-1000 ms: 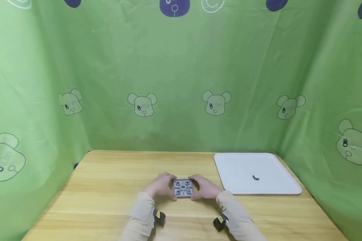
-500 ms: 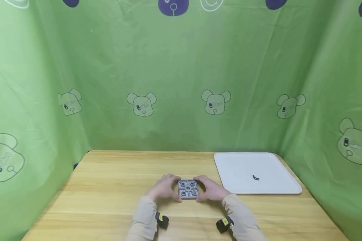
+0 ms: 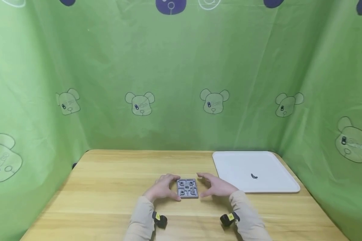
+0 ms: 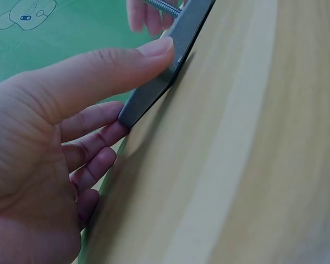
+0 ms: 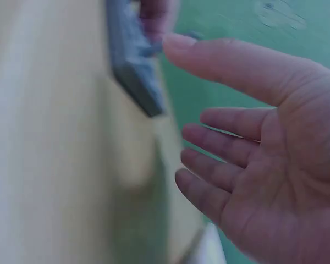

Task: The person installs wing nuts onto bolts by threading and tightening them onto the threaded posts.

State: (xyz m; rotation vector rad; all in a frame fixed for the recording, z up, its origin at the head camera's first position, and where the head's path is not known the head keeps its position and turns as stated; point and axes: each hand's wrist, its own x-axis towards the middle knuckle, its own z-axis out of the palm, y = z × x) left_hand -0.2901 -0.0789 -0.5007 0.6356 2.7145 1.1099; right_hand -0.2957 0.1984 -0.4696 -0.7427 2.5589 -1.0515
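In the head view a square grey plate lies near the middle of the wooden table, its ribbed face with round sockets turned up. A threaded bolt stands up from this face, near the right front corner. My left hand holds the plate's left side, thumb at the near corner and fingertips at the far one. To the right of the plate my right hand is spread, palm toward it. The right wrist view shows that hand's fingers extended, with a gap to the plate's edge.
A white tray stands at the back right of the table, close beyond my right hand. On it lies a small black piece. Green curtains with bear-head prints enclose the back and both sides.
Both hands held the plate earlier and shifted it a little to the right. Since then my right hand has let go and moved right, while my left hand has stayed at the plate.
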